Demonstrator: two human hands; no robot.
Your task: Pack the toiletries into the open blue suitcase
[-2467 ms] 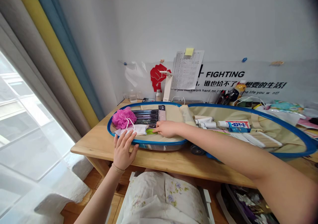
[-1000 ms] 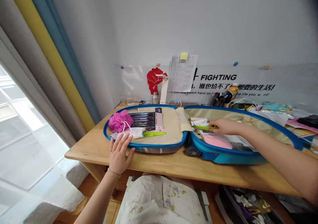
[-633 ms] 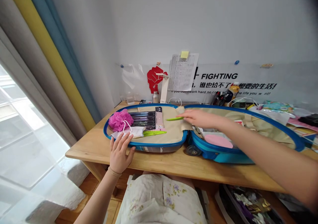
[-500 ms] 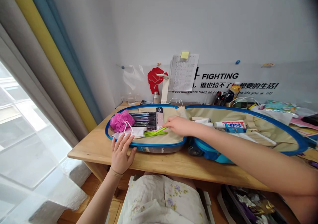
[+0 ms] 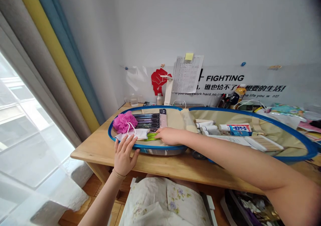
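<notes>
A small blue-rimmed suitcase (image 5: pixel 165 148) lies opened flat on the desk. My right hand (image 5: pixel 169 136) is closed over slim lime-green pieces (image 5: pixel 151 137) in its left half; their kind is hard to make out, and my fingers partly cover them. My left hand (image 5: pixel 125 155) lies open with spread fingers over the case's front rim, fingertips at a white packet (image 5: pixel 140 133). Behind the packet are a pink mesh bath puff (image 5: pixel 124 121) with a white cord and a pack of dark toothbrushes (image 5: pixel 147 120) on a card.
The suitcase's right half holds a toothpaste box (image 5: pixel 239 128), white tubes (image 5: pixel 207 123) and a box of cotton swabs (image 5: pixel 265 143). A lamp (image 5: pixel 168 91), a bottle (image 5: pixel 240 91) and pens stand behind it on the wooden desk (image 5: pixel 96 148). Below right is a bin (image 5: pixel 242 207) of wrappers.
My right hand has moved left and down, bringing the lime-green stick onto the similar ones beside the white packet. My left hand stays at the rim. The view has shifted slightly.
</notes>
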